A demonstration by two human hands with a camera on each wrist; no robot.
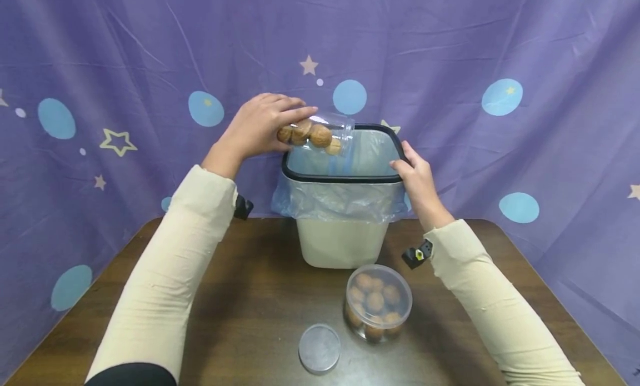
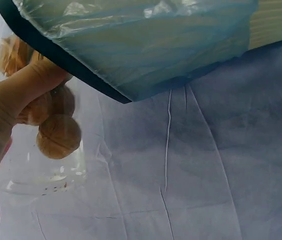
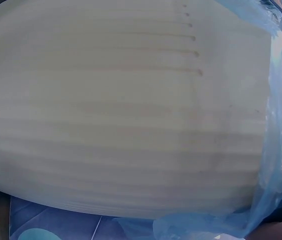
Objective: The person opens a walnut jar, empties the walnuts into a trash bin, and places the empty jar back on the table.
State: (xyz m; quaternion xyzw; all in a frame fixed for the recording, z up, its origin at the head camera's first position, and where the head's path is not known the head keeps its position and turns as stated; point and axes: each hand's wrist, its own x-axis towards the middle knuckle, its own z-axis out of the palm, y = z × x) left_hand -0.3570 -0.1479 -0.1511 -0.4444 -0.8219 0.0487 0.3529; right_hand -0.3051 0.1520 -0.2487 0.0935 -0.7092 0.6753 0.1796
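At the upper centre of the frame, the left hand [image 1: 265,125] is gripping a clear jar [image 1: 342,128] of what seem, through the plastic, to be walnuts [image 1: 320,135], holding it sideways with its mouth over a bin [image 1: 342,241]. The right hand [image 1: 417,178] is pinching the bin's black rim [image 1: 345,179]. At lower centre, a round lid [image 1: 320,348] and a covered tub [image 1: 405,297] are resting on the worktop [image 1: 250,297].
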